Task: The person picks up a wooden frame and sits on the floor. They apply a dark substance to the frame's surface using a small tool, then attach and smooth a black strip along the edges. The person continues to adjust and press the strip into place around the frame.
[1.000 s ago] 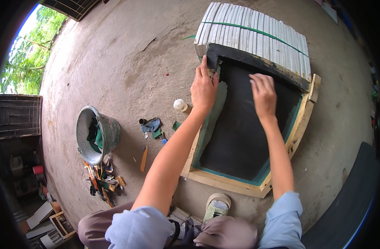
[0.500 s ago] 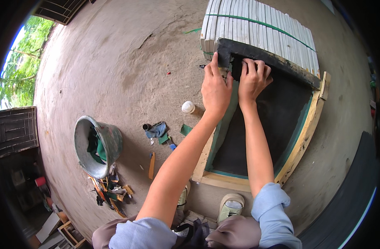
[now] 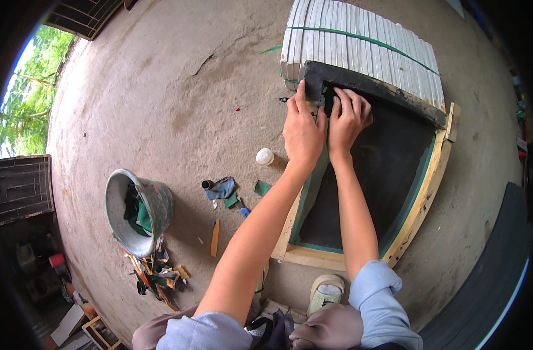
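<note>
A wooden frame (image 3: pixel 313 256) with a dark mesh panel (image 3: pixel 330 216) lies on the floor before me, its inner border green. Dull black covering (image 3: pixel 365 84) runs over the far bar and wraps the far left corner. My left hand (image 3: pixel 303 131) grips the frame's left side near that corner, index finger along the black covering and thumb toward the inner edge. Close beside it, my right hand (image 3: pixel 345 119) has its fingers bent and bunched against the inner corner, under the far bar. Whatever lies beneath those fingertips is hidden.
Beyond the frame stands a stack of white slabs (image 3: pixel 359 46) bound with green strap. At left are a bucket (image 3: pixel 155 204) holding green cloth, a scrap pile (image 3: pixel 158 274), an orange strip (image 3: pixel 214 238), a blue rag (image 3: pixel 221 188) and a white-capped bottle (image 3: pixel 264 156). Dark corrugated sheeting (image 3: pixel 488 274) lies right.
My right hand has shifted left along the inner edge, closer to the left hand. The left hand stays at the corner. The whole view has tilted slightly.
</note>
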Demonstrator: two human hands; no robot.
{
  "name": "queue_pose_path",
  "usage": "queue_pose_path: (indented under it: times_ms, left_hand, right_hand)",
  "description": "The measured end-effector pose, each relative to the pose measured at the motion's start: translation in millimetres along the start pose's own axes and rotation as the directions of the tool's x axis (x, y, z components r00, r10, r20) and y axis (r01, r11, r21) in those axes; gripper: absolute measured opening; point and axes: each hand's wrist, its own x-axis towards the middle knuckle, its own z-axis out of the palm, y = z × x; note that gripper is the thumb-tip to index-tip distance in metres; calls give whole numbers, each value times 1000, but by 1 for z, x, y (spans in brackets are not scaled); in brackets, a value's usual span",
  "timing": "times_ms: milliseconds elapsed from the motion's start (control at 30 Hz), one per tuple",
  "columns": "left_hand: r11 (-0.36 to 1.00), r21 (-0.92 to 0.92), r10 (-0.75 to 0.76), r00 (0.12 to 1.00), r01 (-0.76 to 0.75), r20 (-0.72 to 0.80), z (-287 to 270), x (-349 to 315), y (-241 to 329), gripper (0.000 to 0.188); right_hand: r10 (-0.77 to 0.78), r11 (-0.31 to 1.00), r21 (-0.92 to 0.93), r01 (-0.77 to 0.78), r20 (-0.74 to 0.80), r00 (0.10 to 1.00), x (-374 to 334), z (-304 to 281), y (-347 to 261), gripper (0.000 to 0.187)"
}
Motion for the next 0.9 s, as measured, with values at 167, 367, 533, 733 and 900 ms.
queue_pose_path:
  times_ms: [167, 367, 533, 733, 900]
  left_hand:
    - [986, 80, 160, 977, -150, -143, -9, 3, -12, 49]
    - [940, 211, 308, 933, -268, -185, -10, -9, 3, 36]
    - [1000, -24, -17, 999, 16, -34, 28, -27, 42, 54]
    - [469, -723, -614, 776, 508, 146, 38, 13, 85, 53]
    - [320, -794, -694, 698, 517, 174, 47, 23, 83, 53]
  right_hand:
    - [-202, 973, 130, 192, 70, 977, 61, -23, 12, 21]
    - [-245, 969, 148, 195, 599, 762, 97, -20, 51, 33]
    - [-150, 988, 81, 132, 713, 685, 99, -14, 52, 33]
    - [-110, 993, 57, 101, 734, 670, 100, -15, 46, 31]
    - [-105, 994, 63, 85, 730, 676, 99, -17, 40, 31]
